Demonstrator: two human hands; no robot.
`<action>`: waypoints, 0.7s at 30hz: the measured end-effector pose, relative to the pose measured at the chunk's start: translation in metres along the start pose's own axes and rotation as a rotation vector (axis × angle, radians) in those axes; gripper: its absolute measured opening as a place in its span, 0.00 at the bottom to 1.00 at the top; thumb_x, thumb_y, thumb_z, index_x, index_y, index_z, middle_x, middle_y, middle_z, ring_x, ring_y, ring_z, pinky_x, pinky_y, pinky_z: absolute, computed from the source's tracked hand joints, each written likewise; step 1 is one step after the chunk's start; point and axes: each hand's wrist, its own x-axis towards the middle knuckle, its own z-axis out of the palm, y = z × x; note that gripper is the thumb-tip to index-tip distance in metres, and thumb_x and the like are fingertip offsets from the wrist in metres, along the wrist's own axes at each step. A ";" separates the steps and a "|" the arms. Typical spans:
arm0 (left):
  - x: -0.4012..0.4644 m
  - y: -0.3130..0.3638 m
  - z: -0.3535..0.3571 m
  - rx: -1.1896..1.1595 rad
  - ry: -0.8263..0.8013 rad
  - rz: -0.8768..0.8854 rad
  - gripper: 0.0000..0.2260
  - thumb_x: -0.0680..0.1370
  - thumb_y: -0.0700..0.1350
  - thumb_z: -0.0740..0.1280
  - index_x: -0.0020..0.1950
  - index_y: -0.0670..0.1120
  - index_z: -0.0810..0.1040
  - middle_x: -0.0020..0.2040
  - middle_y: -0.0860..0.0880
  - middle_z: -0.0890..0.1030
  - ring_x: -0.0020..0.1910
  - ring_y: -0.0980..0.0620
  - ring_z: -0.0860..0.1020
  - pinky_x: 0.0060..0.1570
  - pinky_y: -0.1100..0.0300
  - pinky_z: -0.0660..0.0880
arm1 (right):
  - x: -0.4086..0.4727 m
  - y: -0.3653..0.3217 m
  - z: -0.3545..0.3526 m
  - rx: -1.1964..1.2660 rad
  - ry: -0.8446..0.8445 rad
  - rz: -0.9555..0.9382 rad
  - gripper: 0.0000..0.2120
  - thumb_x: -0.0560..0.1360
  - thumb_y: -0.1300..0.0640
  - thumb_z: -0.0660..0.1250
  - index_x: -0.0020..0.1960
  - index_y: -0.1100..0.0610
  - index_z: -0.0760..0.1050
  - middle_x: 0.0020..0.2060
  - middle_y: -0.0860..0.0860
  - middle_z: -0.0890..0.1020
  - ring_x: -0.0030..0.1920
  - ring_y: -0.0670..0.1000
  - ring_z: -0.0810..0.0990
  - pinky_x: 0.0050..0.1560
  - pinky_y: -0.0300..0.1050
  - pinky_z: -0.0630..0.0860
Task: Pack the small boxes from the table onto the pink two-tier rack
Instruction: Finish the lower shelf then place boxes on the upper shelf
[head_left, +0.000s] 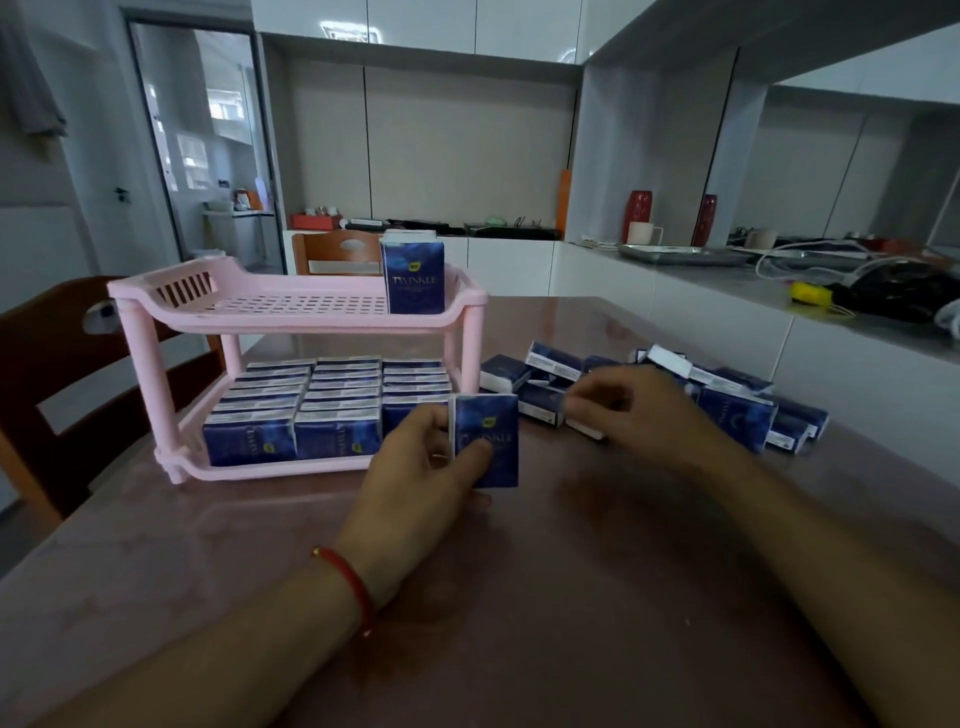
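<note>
The pink two-tier rack (156, 299) stands at the table's left. Its lower tier is filled with rows of small dark blue boxes (291, 410). One blue box (413, 275) stands upright at the right end of the upper tier. My left hand (421, 467) holds another blue box (488, 436) upright just in front of the rack's right end, thumb on its face. My right hand (623, 405) is blurred and reaches into the loose pile of blue boxes (737, 410) on the table to the right; its fingers touch a box there, and the grip is unclear.
Brown wooden chairs (57, 364) stand behind and left of the rack. A white counter (727, 291) with a metal tray, cables, a mug and red vases runs along the right. The glossy brown table (519, 623) extends toward me.
</note>
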 end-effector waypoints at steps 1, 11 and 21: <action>0.000 0.002 -0.001 -0.033 -0.004 -0.020 0.07 0.78 0.39 0.70 0.53 0.48 0.78 0.48 0.45 0.85 0.44 0.50 0.85 0.42 0.51 0.84 | 0.004 0.017 -0.007 -0.213 0.137 -0.006 0.08 0.75 0.54 0.73 0.54 0.53 0.84 0.47 0.47 0.85 0.48 0.48 0.82 0.51 0.38 0.76; 0.002 -0.002 -0.004 0.006 -0.037 -0.024 0.08 0.77 0.42 0.71 0.54 0.52 0.79 0.49 0.48 0.85 0.46 0.48 0.85 0.48 0.44 0.83 | 0.013 0.050 -0.011 -0.560 0.367 0.091 0.12 0.75 0.57 0.68 0.57 0.52 0.83 0.45 0.56 0.85 0.49 0.60 0.79 0.50 0.55 0.77; 0.002 0.000 -0.007 0.033 -0.049 0.017 0.15 0.76 0.37 0.71 0.59 0.51 0.78 0.44 0.49 0.86 0.39 0.47 0.85 0.44 0.47 0.83 | -0.012 -0.020 -0.023 0.598 -0.113 0.146 0.12 0.80 0.53 0.65 0.54 0.58 0.83 0.41 0.59 0.85 0.29 0.53 0.80 0.25 0.42 0.73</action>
